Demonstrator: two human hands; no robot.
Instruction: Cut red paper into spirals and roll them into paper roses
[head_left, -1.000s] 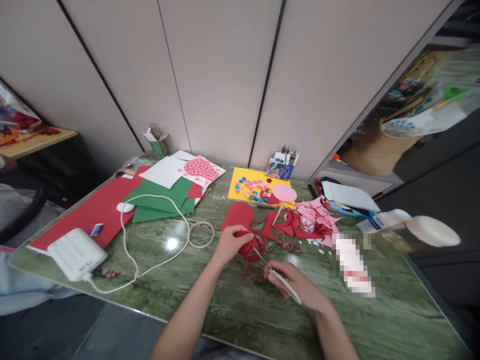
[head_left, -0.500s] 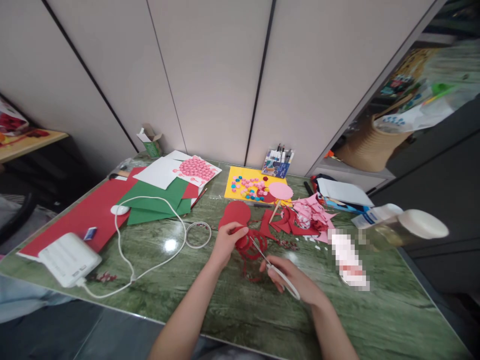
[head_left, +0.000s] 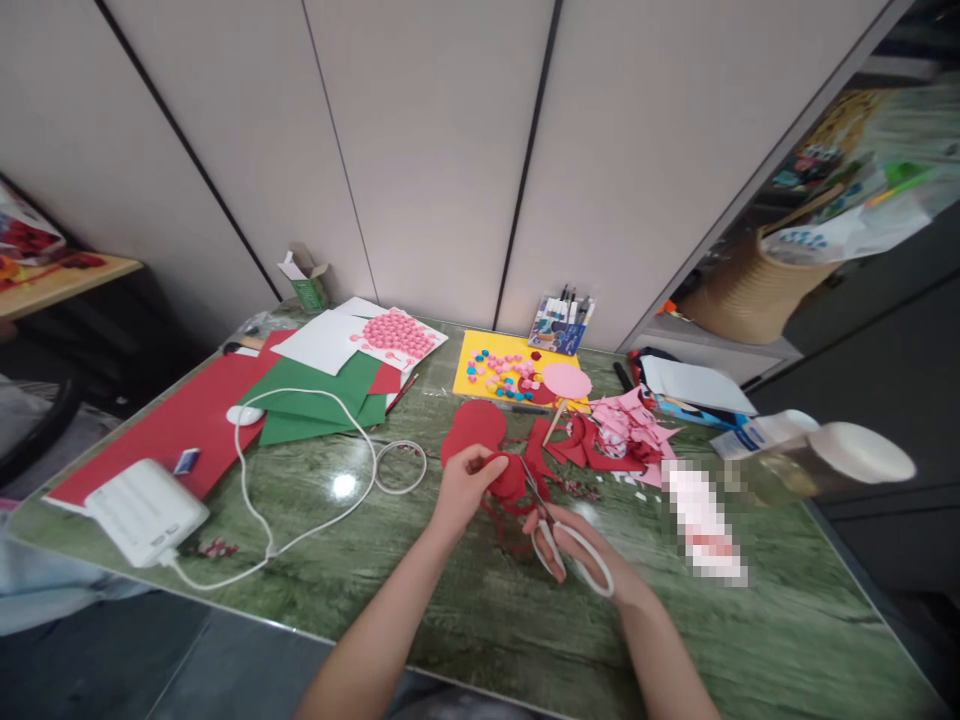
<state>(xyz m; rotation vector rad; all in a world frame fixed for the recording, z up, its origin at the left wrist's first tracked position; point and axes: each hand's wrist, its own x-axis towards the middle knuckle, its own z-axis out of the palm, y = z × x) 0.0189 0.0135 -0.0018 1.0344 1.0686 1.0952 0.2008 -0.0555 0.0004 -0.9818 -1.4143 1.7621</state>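
My left hand (head_left: 463, 492) pinches a small rounded piece of red paper (head_left: 508, 478) between thumb and fingers. My right hand (head_left: 581, 548) is closed around white-handled scissors (head_left: 596, 562), whose handles are spread and whose blades lie at the right edge of that piece. Thin red offcuts hang or lie beneath it; which of the two I cannot tell. Just beyond my left hand a larger round red paper shape (head_left: 474, 425) lies on the table. Cut red scraps (head_left: 546, 445) lie to the right of the hands.
Crumpled pink paper (head_left: 630, 422) is piled at the right. Pompoms lie on a yellow sheet (head_left: 466, 350) at the back. Green sheets (head_left: 304, 395) and a white power bank (head_left: 146, 512) with a looped cable are on the left, near a tape roll (head_left: 401, 467). Bottles (head_left: 825, 460) stand at the right edge.
The scissor handles have spread apart and the blades have opened at the paper. My left hand has shifted slightly right with the red piece, which has turned. The view has moved slightly.
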